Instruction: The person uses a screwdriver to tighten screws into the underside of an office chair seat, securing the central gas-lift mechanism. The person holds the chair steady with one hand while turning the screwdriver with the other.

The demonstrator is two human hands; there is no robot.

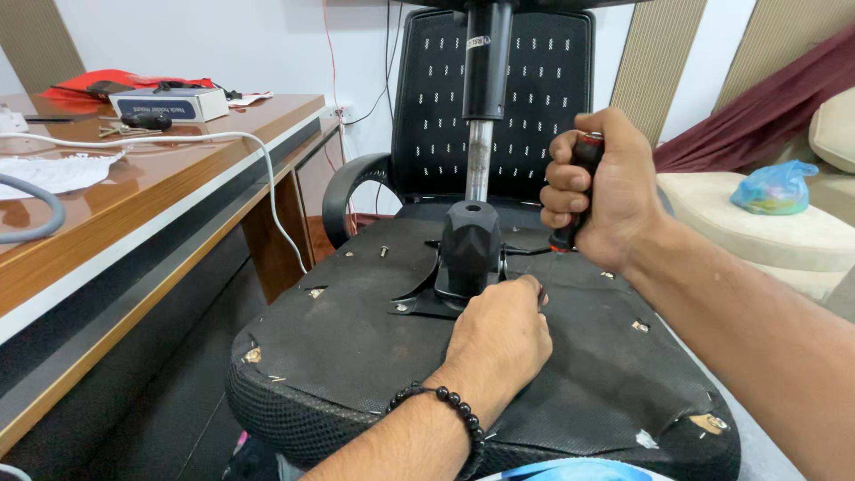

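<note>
My right hand point(598, 191) is fisted around the screwdriver point(577, 191), upright at 2 o'clock of the mount point(469, 254). My left hand point(499, 331), fingers curled together, steadies its tip at the plate point(419, 303) on the upturned seat point(356, 347).

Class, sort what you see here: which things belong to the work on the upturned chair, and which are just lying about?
In use:
right hand gripping a screwdriver handle
left hand at the mechanism plate
seat underside
gas cylinder

Lying about:
white cable on the desk
box
blue bag
</note>
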